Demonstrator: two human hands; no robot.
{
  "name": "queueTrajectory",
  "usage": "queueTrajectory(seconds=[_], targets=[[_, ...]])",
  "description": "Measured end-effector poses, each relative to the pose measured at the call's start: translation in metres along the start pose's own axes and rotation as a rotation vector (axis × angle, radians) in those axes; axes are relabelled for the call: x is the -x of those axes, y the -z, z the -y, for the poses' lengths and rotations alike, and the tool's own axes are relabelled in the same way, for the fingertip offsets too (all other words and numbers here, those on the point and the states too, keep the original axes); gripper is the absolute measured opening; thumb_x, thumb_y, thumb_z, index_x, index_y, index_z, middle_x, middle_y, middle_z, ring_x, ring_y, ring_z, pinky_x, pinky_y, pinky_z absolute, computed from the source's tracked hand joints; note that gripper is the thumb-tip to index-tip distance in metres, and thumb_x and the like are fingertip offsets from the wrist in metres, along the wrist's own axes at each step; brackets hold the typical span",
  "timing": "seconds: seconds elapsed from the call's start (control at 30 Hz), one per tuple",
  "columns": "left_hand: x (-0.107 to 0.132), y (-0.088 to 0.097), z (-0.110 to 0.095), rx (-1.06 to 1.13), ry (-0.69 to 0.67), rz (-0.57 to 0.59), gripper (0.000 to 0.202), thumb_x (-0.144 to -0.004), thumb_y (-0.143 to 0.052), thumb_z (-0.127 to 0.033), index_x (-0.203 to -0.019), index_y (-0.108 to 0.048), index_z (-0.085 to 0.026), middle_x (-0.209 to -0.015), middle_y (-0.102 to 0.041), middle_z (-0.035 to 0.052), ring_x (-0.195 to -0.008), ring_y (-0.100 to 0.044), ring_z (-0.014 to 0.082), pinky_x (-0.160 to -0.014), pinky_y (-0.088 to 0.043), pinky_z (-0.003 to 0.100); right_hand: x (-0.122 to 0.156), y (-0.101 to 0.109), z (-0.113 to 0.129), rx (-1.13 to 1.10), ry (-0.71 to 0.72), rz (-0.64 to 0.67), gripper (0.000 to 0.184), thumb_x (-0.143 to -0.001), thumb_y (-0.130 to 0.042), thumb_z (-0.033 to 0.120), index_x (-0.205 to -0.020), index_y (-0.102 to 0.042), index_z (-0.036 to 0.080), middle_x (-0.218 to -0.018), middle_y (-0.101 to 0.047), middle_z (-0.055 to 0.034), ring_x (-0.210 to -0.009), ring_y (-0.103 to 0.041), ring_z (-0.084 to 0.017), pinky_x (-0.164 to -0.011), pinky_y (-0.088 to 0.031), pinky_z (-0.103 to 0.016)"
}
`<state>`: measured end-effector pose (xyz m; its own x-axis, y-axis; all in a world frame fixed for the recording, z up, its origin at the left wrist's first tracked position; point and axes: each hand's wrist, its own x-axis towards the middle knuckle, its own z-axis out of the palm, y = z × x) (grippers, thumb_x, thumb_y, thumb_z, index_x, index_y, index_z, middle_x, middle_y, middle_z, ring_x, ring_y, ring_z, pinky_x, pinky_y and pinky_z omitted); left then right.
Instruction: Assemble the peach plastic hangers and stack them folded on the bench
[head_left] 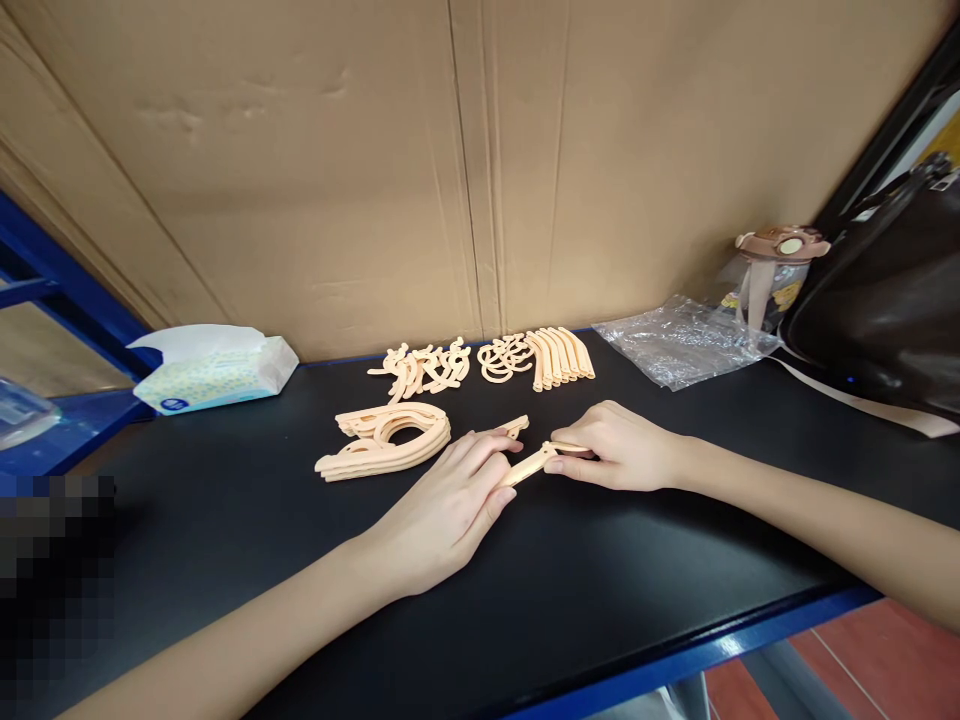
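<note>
On the black table top (225, 540) my left hand (442, 510) and my right hand (619, 447) both grip a peach plastic piece (529, 463), a slim bar held low over the surface. My left fingers close on its near end, and a short end of peach plastic (516, 426) pokes out above them. My right fingers pinch the far end. Just left of my left hand lies a stack of curved peach parts (386, 440). Farther back are a row of small hooked peach parts (424, 368) and a row of curved bars with rings (540, 357).
A tissue pack (214, 370) lies at the back left. Crumpled clear plastic wrap (679, 342), a bottle with a brown lid (772, 270) and a dark bag (885, 300) sit at the back right. Cardboard (465, 160) walls the back. The table's blue front edge (712, 650) runs near me.
</note>
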<state>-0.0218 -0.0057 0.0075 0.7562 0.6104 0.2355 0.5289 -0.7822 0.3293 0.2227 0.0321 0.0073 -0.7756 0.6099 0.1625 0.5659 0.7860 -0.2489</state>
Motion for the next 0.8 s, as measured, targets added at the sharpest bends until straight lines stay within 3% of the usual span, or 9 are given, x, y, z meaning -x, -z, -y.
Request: queueTrajectory(seconds=[0.23, 0.6, 0.8], targets=[[-0.0003, -0.0008, 0.001, -0.015, -0.03, -0.004, 0.029, -0.1, -0.032, -0.024, -0.124, -0.047, -0.021, -0.13, -0.052, 0.0084, -0.129, -0.04, 0.023, -0.106, -0.037, 0.042, -0.0005, -0.001, -0.0009, -0.01, 0.031, 0.009, 0.048, -0.097, -0.035, 0.047, -0.06, -0.045, 0.017, -0.05, -0.04, 0.0037, -0.045, -0.032, -0.008, -0.049, -0.021, -0.023], [0.0, -0.0008, 0.0007, 0.002, -0.004, 0.022, 0.03, -0.1, -0.033, -0.024, -0.126, -0.047, -0.019, -0.131, -0.049, 0.008, -0.13, -0.037, 0.0218, -0.109, -0.035, 0.04, 0.001, 0.0001, 0.0001, 0.09, 0.049, 0.021, 0.051, -0.099, -0.027, 0.046, -0.064, -0.05, 0.017, -0.053, -0.05, 0.0004, -0.045, -0.039, -0.009, -0.049, -0.02, -0.024], [0.0003, -0.002, 0.0014, 0.015, -0.004, 0.022, 0.03, -0.1, -0.033, -0.023, -0.126, -0.047, -0.02, -0.131, -0.049, 0.0067, -0.129, -0.037, 0.0212, -0.108, -0.035, 0.039, 0.0018, 0.0011, 0.0003, 0.258, 0.039, -0.026, 0.049, -0.096, -0.032, 0.049, -0.065, -0.051, 0.017, -0.055, -0.055, -0.0009, -0.045, -0.042, -0.01, -0.049, -0.016, -0.026]])
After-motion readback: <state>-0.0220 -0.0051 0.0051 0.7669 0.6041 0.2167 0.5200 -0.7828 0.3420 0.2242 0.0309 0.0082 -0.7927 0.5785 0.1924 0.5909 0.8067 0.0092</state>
